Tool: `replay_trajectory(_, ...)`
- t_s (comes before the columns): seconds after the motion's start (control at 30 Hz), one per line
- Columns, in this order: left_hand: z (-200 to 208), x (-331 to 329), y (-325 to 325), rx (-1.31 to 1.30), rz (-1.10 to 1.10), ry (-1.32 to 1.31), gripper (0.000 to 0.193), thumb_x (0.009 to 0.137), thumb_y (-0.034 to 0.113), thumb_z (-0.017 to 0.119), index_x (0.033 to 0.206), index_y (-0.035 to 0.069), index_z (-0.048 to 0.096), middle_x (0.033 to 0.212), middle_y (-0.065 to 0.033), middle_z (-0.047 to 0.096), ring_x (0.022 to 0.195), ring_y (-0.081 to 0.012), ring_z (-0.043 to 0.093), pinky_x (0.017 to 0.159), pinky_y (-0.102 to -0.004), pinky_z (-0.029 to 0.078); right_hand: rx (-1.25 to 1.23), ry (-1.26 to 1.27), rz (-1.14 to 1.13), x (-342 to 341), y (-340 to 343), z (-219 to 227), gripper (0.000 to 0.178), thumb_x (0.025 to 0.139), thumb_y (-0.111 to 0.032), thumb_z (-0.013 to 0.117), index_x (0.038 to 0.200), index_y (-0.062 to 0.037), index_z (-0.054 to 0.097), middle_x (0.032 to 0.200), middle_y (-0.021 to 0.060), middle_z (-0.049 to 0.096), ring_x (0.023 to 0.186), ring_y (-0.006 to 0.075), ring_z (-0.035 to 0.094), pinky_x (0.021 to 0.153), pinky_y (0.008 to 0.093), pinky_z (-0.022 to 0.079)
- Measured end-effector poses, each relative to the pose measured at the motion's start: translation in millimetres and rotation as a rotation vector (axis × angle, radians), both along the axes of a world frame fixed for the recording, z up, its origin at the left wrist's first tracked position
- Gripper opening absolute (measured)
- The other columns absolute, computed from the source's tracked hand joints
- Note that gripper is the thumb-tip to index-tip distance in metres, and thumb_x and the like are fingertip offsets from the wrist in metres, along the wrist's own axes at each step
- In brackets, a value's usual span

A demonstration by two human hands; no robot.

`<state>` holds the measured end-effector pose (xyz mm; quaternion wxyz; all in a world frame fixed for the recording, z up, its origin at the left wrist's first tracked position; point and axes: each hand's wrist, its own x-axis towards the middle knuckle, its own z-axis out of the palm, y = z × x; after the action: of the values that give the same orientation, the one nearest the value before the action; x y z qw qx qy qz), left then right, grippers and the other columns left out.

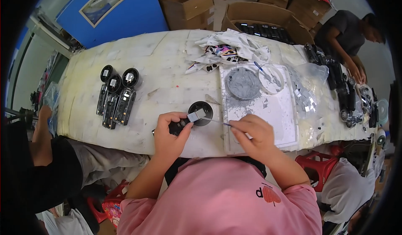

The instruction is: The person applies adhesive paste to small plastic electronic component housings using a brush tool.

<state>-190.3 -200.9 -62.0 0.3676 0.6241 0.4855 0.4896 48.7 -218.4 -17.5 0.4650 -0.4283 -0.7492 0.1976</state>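
Observation:
My left hand (169, 134) is closed on a black device (206, 107) with a round, open head and a handle. A small silver-grey square plate (197, 115) lies across the head, with my left fingertips at its edge. My right hand (256, 134) pinches a thin tool (217, 121) with a bluish handle; its slim end reaches the plate. Whether that end is a brush or a blade is too small to tell. Beyond my right hand, a white tray (268, 138) bears a round pad of grey paste (243, 84) and a paste-smeared white tub or lid (272, 79).
Several similar black devices (115, 99) lie at the left. A blue-handled tool (258, 66) rests by the white tub. Crumpled printed cloth or plastic (230, 48) is behind the tray; silver squares (305, 96) are scattered to its right. Another person (345, 38) works at the far right.

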Motion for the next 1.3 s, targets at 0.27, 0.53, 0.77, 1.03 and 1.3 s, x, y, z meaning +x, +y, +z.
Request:
replay_trajectory(0.27, 0, 3, 0, -0.016, 0.034, -0.167, 0.043, 0.075, -0.011, 0.070, 0.100, 0.004, 0.038, 0.100, -0.0154, 0.060, 0.095, -0.0191, 0.058, 0.087, -0.0308, 0.047, 0.244, -0.065, 0.059, -24, 11, -18, 0.029, 0.073, 0.006, 0.069, 0.102, 0.0001, 0.066, 0.076, 0.0114, 0.060, 0.062, 0.0240, 0.057, 0.053, 0.0329, 0.046)
replay_trajectory(0.53, 23, 8, 13, 0.275, 0.055, 0.345, 0.025, 0.076, 0.004, 0.072, 0.097, 0.003, 0.060, 0.081, -0.0105, 0.059, 0.072, -0.0277, 0.056, 0.063, -0.0366, 0.044, -0.117, 0.148, -0.100, -12, 7, -11, 0.017, 0.081, 0.003, 0.067, 0.098, 0.0020, 0.069, 0.079, 0.0105, 0.063, 0.067, 0.0174, 0.059, 0.058, 0.0259, 0.045)
replay_trajectory(0.77, 31, -6, 17, 0.286, -0.048, 0.521, 0.027, 0.071, 0.006, 0.076, 0.094, 0.003, 0.062, 0.082, -0.0093, 0.059, 0.077, -0.0292, 0.056, 0.069, -0.0380, 0.044, -0.417, 0.355, -0.087, -6, 5, -14, 0.015, 0.085, 0.005, 0.064, 0.099, 0.0037, 0.068, 0.083, 0.0081, 0.063, 0.071, 0.0137, 0.056, 0.061, 0.0251, 0.043)
replay_trajectory(1.03, 20, -9, 12, 0.113, -0.046, 0.333, 0.027, 0.069, 0.001, 0.076, 0.092, 0.003, 0.062, 0.095, -0.0118, 0.058, 0.087, -0.0297, 0.057, 0.076, -0.0366, 0.047, -0.240, 0.236, -0.010, -20, 2, -13, 0.017, 0.081, 0.005, 0.067, 0.097, 0.0033, 0.068, 0.077, 0.0102, 0.061, 0.067, 0.0157, 0.057, 0.058, 0.0237, 0.043)
replay_trajectory(1.3, 8, -6, 15, 0.321, -0.068, 0.265, 0.030, 0.069, 0.000, 0.077, 0.091, 0.003, 0.056, 0.095, -0.0129, 0.064, 0.085, -0.0286, 0.062, 0.073, -0.0362, 0.050, -0.022, 0.079, 0.018, -26, 1, -26, 0.019, 0.080, 0.006, 0.066, 0.099, 0.0028, 0.068, 0.078, 0.0106, 0.062, 0.063, 0.0177, 0.059, 0.055, 0.0266, 0.046)
